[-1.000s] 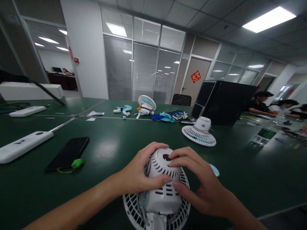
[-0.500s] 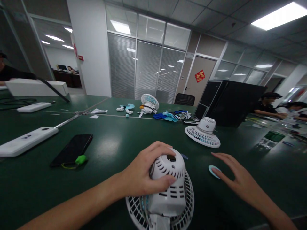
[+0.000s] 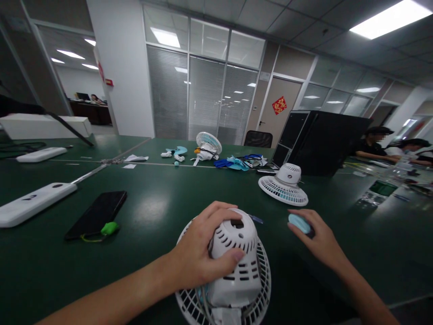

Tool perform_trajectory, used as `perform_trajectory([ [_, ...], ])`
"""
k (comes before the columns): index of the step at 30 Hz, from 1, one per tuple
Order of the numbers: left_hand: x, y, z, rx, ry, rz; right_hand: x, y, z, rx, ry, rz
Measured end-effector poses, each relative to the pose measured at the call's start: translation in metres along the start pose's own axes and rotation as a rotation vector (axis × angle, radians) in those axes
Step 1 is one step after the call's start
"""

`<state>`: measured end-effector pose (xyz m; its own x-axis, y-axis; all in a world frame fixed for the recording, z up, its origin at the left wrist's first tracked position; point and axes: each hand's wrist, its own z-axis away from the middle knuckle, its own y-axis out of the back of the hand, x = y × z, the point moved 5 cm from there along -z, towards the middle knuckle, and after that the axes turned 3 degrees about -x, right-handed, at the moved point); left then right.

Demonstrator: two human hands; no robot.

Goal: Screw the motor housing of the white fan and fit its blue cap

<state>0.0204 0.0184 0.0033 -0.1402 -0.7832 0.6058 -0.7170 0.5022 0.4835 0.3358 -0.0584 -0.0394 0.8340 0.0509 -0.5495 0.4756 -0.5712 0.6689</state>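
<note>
Right in front of me a white fan (image 3: 233,289) lies with its grille down and its slotted motor housing facing up. My left hand (image 3: 209,246) is wrapped round that housing, thumb on the near side and fingers over the top. A dark opening shows at the top of the housing. To the right, my right hand (image 3: 314,234) pinches a light blue round disc (image 3: 299,223) between thumb and fingers, just above the table. A thin clear bluish piece (image 3: 256,219) lies behind the fan.
A second white fan (image 3: 286,185) rests grille-down beyond my right hand. Left are a black phone (image 3: 98,214) with a green tag and a white power strip (image 3: 37,203). Farther back stand another fan (image 3: 207,146), blue gloves (image 3: 233,163), a black cabinet (image 3: 324,142) and a bottle (image 3: 379,192).
My right hand has closed on the light blue disc and lifted it from the table. My left hand stays on the fan housing. The view has shifted slightly.
</note>
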Motion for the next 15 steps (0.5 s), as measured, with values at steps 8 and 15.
perform_trajectory([
  [8, -0.001, 0.0, 0.001, -0.006, 0.024, 0.002, -0.088, -0.031, -0.037, -0.203, 0.176, -0.375],
  [15, -0.012, -0.003, 0.005, 0.027, 0.156, 0.035, -0.191, -0.031, -0.033, -0.47, 0.601, -0.466],
])
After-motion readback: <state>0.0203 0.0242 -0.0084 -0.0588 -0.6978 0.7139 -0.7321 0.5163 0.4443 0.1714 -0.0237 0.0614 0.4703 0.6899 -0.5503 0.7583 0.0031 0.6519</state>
